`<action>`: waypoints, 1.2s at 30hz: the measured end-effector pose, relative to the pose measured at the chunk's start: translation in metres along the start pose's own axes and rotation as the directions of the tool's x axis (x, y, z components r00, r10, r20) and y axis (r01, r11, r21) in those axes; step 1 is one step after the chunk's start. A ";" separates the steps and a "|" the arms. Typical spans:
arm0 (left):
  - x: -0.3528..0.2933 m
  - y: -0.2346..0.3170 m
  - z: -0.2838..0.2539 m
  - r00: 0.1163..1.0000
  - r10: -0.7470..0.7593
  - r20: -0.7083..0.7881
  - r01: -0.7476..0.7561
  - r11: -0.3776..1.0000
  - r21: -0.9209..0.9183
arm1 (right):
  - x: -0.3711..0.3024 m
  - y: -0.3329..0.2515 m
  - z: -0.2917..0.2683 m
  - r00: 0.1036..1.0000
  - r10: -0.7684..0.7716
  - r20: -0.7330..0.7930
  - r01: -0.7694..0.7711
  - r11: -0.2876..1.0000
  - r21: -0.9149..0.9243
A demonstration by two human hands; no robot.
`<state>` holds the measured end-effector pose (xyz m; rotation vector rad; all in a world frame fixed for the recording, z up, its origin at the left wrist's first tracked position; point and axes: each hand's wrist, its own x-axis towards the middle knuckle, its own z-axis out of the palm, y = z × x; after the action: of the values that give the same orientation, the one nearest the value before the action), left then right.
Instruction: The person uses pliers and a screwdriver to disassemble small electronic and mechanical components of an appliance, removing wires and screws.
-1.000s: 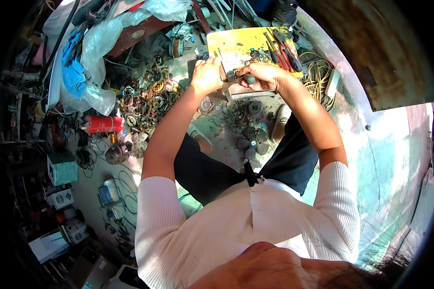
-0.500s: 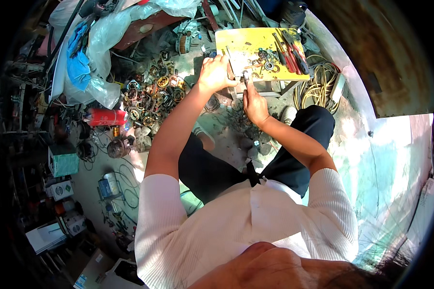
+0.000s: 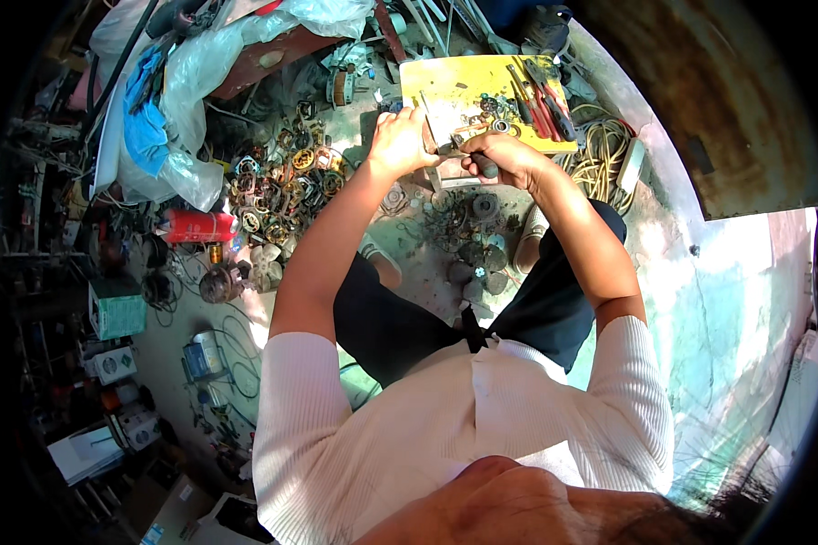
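Dark-handled tool right at the near edge of the yellow tabletop, and what shows of it is a stubby, smooth grey-black handle with a rounded butt, aimed back toward the wearer and a touch to the right! Right hand has it, fingers curled closely round; the front of the tool is lost among fingertips and small dark metal. Over to the left hand, thumb stretched rightward, close beside a thin upright rod; whether it grips anything, I cannot tell. Just beyond the right hand, a small metal ring lies on the yellow, with red-and-black-handled tools slanting alongside, farther right.
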<state>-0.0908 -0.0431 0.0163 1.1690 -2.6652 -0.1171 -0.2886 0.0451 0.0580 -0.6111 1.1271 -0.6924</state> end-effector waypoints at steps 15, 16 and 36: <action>-0.004 0.005 -0.007 0.997 -0.058 0.042 0.060 0.997 -0.049 | 0.072 0.137 0.017 0.383 -0.909 -0.166 0.442 0.338 -0.831; -0.001 0.007 -0.009 0.997 -0.061 0.048 0.063 0.997 -0.047 | 0.081 0.137 0.011 0.338 -0.928 -0.154 0.452 0.304 -0.839; -0.004 0.000 0.001 0.998 -0.062 0.001 0.062 0.998 -0.006 | 0.004 0.089 0.025 0.644 -0.721 -0.254 0.293 0.539 -0.790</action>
<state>-0.0881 -0.0399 0.0148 1.2512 -2.6283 -0.1361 -0.2476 0.1017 -0.0026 -1.5451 1.8186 -1.0275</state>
